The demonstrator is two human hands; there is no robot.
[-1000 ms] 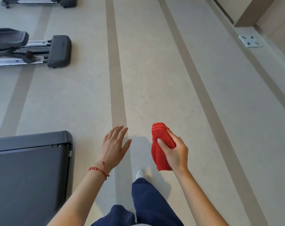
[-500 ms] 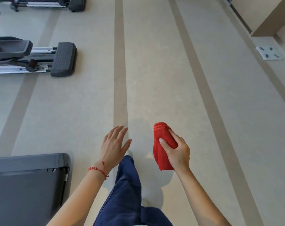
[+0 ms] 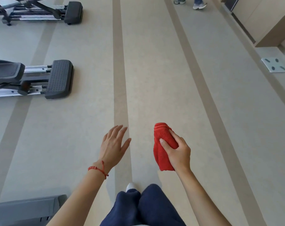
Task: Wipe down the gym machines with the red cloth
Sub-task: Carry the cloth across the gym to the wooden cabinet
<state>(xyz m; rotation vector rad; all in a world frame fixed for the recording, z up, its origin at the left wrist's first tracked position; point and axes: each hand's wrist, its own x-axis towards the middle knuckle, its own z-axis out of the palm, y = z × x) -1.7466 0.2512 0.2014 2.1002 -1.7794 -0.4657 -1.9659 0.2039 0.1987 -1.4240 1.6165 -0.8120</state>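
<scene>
My right hand grips a folded red cloth upright in front of me, over bare floor. My left hand floats beside it with fingers spread and nothing in it; a red string bracelet circles that wrist. An elliptical machine with a studded black end foot lies on the floor at the left, well ahead of both hands. A second, similar machine stands further away at the top left. The grey end of a treadmill sits at the bottom left, just beside my left forearm.
The beige floor has darker stripes running away from me. A white scale lies at the right by a wooden cabinet. Another person's shoes stand at the top. My dark blue trousers and a white shoe show at the bottom.
The view has moved forward along the floor: the treadmill slid down to the bottom left corner and the elliptical came closer. My hands keep the same pose, and a second person's shoes came into sight.
</scene>
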